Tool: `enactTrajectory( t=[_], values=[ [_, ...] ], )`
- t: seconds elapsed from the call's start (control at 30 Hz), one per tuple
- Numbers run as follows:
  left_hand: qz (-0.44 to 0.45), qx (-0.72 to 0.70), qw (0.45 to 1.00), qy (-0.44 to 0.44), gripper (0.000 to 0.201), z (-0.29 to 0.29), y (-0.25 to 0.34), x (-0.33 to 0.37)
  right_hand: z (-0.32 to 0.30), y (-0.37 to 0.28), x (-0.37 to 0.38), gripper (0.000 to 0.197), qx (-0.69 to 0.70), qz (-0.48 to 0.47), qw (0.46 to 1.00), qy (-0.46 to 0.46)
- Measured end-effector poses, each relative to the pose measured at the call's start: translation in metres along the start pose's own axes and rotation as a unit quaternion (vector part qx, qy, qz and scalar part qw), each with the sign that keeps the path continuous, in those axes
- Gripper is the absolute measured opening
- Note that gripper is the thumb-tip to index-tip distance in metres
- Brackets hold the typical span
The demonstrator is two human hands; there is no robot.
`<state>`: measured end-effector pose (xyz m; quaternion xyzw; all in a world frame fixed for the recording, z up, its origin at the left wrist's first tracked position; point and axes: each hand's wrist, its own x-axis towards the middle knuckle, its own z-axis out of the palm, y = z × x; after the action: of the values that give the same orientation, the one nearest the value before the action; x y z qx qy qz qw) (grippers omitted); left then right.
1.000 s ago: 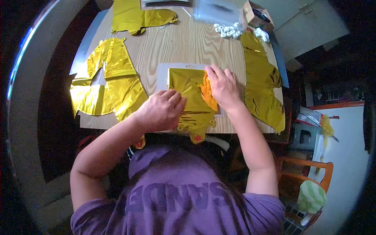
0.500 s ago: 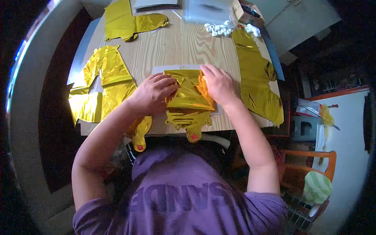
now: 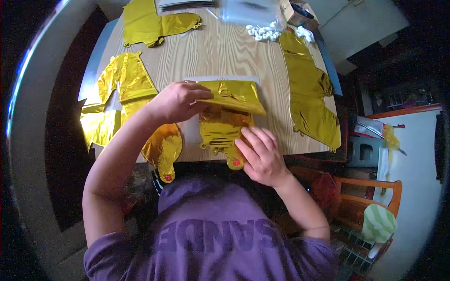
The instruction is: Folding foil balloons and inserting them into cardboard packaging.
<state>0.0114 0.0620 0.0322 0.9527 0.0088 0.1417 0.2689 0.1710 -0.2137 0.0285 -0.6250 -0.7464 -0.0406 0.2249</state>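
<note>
The left hand (image 3: 182, 100) holds the raised flap of a folded gold foil balloon (image 3: 227, 120), which lies just right of it over a pale card (image 3: 206, 78); the right hand (image 3: 261, 155) touches the balloon's lower part, its grip unclear.

the folded foil piece (image 3: 234, 89) lies on a backing card (image 3: 243, 78) on the tabletop (image 3: 215, 56). relative to the folded foil piece: left, the left foil piece (image 3: 133, 84); behind and left, the rear foil piece (image 3: 140, 23) and a stack (image 3: 187, 4); well behind, plastic sheets (image 3: 243, 16); behind and right, small parts (image 3: 264, 33) and a box (image 3: 290, 18); right, the right foil piece (image 3: 304, 75); farther right and in front, a chair (image 3: 396, 192).
</note>
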Motion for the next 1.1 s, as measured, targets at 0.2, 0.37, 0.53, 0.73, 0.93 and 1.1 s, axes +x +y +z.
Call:
enactTrajectory(
  t=[0.2, 0.37, 0.53, 0.73, 0.93, 1.1],
  values=[
    [-0.104, -0.099, 0.989, 0.029, 0.021, -0.016, -0.002, 0.008, 0.006, 0.021, 0.022, 0.041, 0.151, 0.046, 0.987, 0.016],
    [-0.102, -0.120, 0.985, 0.078, 0.024, -0.025, -0.005, 0.015, -0.001, 0.049, 0.054, 0.034, 0.212, 0.031, 0.977, -0.022],
    [-0.103, -0.107, 0.987, 0.059, 0.026, -0.027, -0.011, 0.026, -0.006, 0.072, 0.107, 0.026, 0.289, 0.277, 0.906, -0.142],
    [-0.130, -0.136, 0.979, 0.081, 0.027, -0.017, -0.017, 0.022, 0.027, 0.063, 0.127, 0.046, 0.142, 0.297, 0.944, -0.010],
    [-0.059, -0.075, 0.994, 0.061, 0.023, 0.001, -0.021, 0.014, 0.022, 0.051, 0.119, 0.042, -0.209, 0.333, 0.917, -0.067],
    [0.083, -0.008, 0.991, 0.102, 0.026, 0.013, -0.022, 0.011, 0.019, 0.089, 0.075, 0.028, -0.145, 0.249, 0.955, 0.065]
  ],
)
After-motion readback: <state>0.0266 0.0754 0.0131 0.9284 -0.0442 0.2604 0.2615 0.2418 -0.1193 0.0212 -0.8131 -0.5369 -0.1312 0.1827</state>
